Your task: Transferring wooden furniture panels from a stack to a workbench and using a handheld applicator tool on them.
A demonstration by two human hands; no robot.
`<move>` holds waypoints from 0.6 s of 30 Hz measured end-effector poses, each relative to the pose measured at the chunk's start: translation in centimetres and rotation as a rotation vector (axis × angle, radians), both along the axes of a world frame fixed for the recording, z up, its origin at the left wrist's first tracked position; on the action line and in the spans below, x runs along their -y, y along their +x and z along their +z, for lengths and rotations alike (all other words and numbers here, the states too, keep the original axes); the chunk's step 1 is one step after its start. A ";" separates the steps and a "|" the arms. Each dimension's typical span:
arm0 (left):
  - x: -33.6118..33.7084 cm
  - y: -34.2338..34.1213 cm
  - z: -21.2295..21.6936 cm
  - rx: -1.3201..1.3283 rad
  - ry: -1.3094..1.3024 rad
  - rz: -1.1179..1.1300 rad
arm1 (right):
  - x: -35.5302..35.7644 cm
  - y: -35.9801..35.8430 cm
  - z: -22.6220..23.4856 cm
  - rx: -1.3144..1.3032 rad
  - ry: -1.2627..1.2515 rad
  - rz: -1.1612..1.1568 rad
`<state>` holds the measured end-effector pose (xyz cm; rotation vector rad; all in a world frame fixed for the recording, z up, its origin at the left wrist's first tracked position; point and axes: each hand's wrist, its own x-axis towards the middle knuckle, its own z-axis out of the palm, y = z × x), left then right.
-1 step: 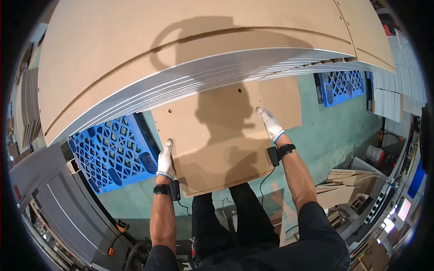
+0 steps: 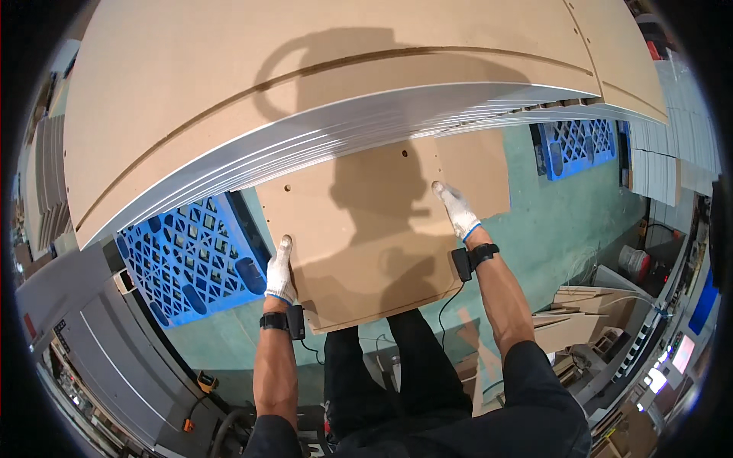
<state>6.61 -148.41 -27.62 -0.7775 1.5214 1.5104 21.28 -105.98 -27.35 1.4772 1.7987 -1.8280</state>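
Observation:
A tan fibreboard panel (image 2: 359, 229) with a few drilled holes and a groove along its near edge is held in front of my legs. My left hand (image 2: 279, 273), in a white knit glove, grips its left edge, thumb on top. On the right side, my gloved right hand (image 2: 456, 212) closes on the panel's edge, thumb over the face; its other fingers are hidden underneath. Another tan board surface (image 2: 481, 172) shows beyond the right hand; whether it is separate cannot be told. My head's shadow falls across the panel.
Just ahead rises a large stack of grooved tan boards (image 2: 427, 23) with pale edges. Blue plastic pallets (image 2: 191, 263) show below it at left and right. Grey machinery (image 2: 114, 359) stands at left. Board offcuts (image 2: 569, 324) lie at right on the green floor (image 2: 565, 217).

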 end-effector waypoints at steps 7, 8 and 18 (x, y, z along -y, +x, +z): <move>-1.3 0.0 0.4 0.003 -0.030 -0.048 | -0.7 0.8 -0.9 0.015 0.112 -0.003; -1.5 0.0 0.1 0.016 -0.052 -0.073 | -1.0 1.2 -1.2 0.034 0.155 -0.012; -2.1 -0.3 -1.3 -0.032 -0.038 -0.077 | -2.5 -1.7 4.0 0.029 0.362 0.441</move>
